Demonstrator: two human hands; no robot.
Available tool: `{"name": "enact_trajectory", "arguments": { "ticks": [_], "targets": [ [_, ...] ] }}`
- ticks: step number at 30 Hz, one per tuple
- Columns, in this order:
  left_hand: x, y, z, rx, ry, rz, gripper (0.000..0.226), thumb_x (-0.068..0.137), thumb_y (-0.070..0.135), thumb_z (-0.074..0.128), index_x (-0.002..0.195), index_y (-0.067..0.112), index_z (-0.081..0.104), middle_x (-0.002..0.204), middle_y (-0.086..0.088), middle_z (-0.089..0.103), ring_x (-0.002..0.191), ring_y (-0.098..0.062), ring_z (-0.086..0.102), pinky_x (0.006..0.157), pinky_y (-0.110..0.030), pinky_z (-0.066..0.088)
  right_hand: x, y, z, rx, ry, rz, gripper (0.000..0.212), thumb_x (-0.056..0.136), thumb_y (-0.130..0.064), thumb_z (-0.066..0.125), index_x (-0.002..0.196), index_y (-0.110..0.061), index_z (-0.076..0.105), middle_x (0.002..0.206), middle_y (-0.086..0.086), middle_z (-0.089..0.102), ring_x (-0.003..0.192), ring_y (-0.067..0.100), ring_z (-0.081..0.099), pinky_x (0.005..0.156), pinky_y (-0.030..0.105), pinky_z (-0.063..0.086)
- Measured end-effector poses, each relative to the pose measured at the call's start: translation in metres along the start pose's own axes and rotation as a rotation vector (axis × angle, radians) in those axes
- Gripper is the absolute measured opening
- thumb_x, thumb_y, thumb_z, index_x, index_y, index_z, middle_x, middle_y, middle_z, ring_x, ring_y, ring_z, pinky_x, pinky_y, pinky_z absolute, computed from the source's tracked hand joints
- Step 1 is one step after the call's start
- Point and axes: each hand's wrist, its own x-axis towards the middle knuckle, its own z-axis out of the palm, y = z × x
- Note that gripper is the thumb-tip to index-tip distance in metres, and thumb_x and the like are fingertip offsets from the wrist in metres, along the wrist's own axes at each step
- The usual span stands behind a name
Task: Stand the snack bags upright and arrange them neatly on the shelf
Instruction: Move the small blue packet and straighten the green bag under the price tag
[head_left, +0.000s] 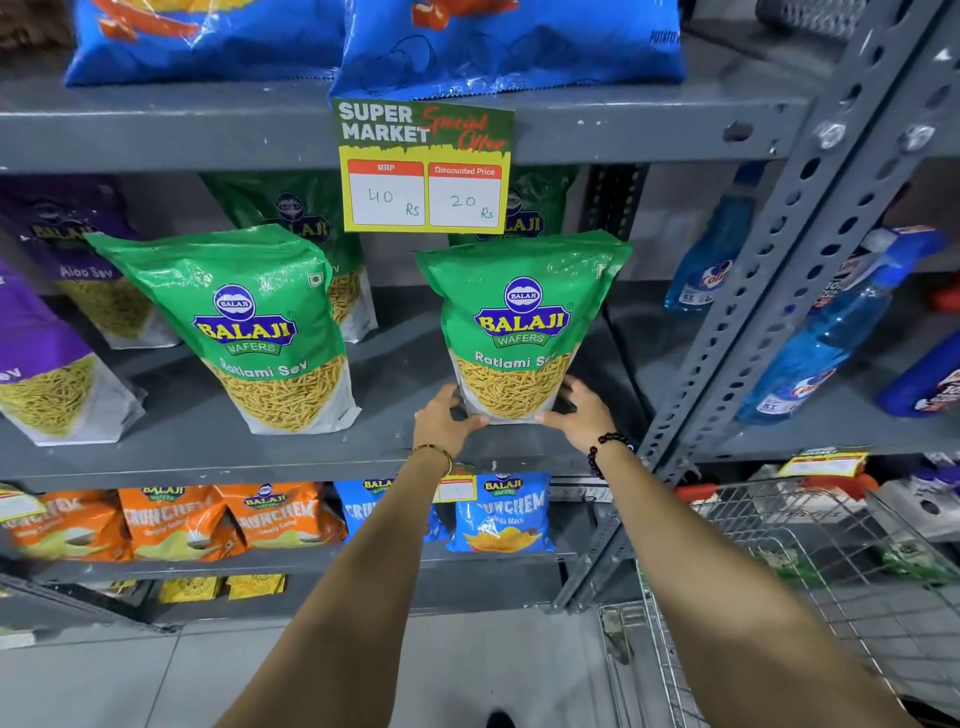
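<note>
A green Ratlami Sev bag stands upright near the front of the grey middle shelf. My left hand grips its lower left corner and my right hand grips its lower right corner. A second green Ratlami Sev bag stands to the left, leaning a little leftward. Two more green bags stand behind, partly hidden. Purple Aloo Sev bags lean at the far left.
A price sign hangs from the upper shelf edge above big blue bags. Orange and blue Crunchem bags fill the lower shelf. Blue spray bottles stand right of the perforated steel upright. A wire trolley is at my lower right.
</note>
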Motion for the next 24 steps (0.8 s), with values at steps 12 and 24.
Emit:
{"name": "enact_trajectory", "arguments": {
  "ticks": [12,24],
  "targets": [
    [-0.0035,0.0012,-0.0031,0.002,-0.003,-0.013,0.054,0.079,0.017,0.072,0.127,0.008,0.048,0.128,-0.012,0.062,0.117,-0.029,0.057,0.104,-0.043,0.041,-0.0038,-0.0005,0.0006,0.033,0.0,-0.001,0.075,0.073,-0.009,0.075,0.139,-0.013,0.039,0.142,0.009,0.05,0.132,0.023,0.044,0.111,0.041,0.034],
    [-0.0025,-0.0016,-0.0027,0.007,-0.004,-0.015,0.054,0.079,0.019,0.071,0.127,0.009,0.049,0.128,-0.012,0.062,0.117,-0.03,0.056,0.103,-0.043,0.042,-0.0031,-0.0004,0.0002,0.0,-0.001,-0.018,0.073,0.074,-0.01,0.074,0.138,-0.014,0.04,0.139,0.008,0.053,0.131,0.023,0.046,0.108,0.039,0.034]
  ]
}}
